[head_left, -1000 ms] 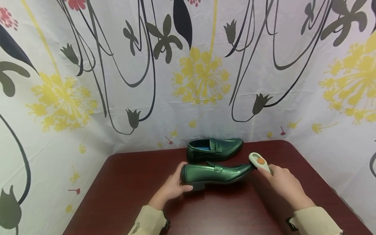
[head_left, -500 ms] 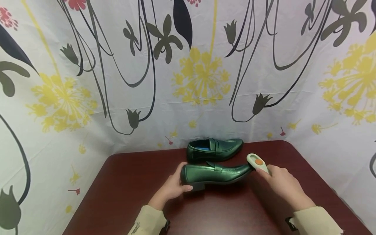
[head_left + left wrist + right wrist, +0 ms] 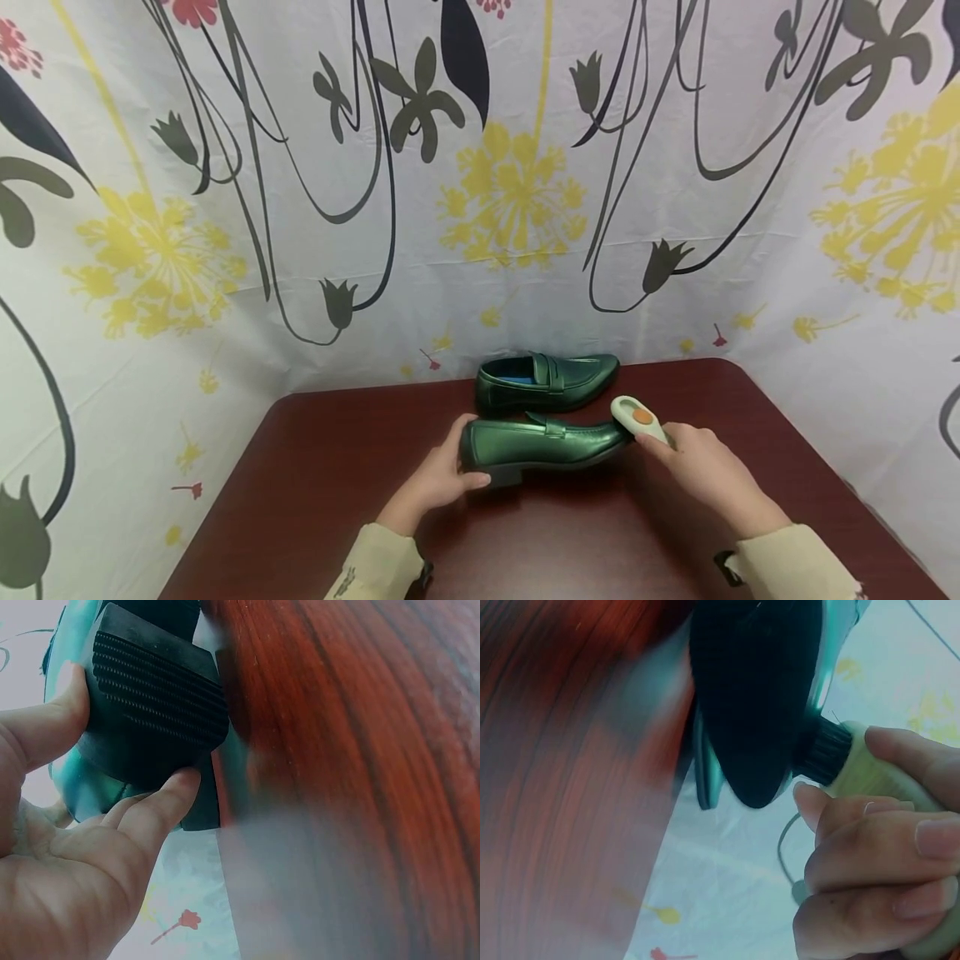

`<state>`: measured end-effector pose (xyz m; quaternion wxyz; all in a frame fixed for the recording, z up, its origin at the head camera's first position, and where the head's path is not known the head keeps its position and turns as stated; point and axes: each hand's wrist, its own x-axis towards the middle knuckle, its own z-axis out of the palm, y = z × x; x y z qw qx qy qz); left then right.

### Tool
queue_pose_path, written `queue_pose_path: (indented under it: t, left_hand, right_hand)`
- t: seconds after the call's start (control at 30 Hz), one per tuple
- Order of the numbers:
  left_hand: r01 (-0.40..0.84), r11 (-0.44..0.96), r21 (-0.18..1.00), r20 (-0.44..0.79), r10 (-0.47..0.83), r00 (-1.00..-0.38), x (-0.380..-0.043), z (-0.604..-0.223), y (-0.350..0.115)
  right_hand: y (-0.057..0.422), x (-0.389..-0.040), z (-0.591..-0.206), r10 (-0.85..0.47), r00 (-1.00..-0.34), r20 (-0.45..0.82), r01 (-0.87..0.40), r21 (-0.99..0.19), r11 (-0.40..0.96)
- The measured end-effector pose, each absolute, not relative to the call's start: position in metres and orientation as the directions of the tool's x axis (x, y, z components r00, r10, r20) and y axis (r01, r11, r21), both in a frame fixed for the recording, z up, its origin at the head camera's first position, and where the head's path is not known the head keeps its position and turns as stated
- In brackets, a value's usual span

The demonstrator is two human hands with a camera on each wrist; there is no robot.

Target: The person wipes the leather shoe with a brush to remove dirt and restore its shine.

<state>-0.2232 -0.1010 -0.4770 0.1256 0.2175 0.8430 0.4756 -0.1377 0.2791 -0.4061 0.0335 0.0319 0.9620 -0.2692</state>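
Observation:
My left hand grips the heel end of a shiny green loafer, thumb on one side and fingers on the other. In the left wrist view the ridged black heel faces the camera. The shoe is held tilted, toe pointing right. My right hand grips a pale green brush with an orange oval on its back. In the right wrist view its dark bristles press against the upper by the toe, beside the black sole.
A second green loafer with a blue insole stands just behind, near the table's back edge. The dark red table meets a white curtain printed with flowers at the back and sides.
My right hand has moved the brush to the left along the toe of the loafer. The left hand and both shoes look nearly unmoved.

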Motion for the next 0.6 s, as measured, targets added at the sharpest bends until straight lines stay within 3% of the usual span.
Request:
queue_pose_path:
  t: [0.6]
  left_hand:
    - [0.246, 0.439, 0.864, -0.002, 0.491, -0.871, -0.221, -0.476, -0.102]
  right_hand:
    - [0.244, -0.132, -0.409, 0.032, -0.999, -0.003, 0.028, -0.53, 0.848]
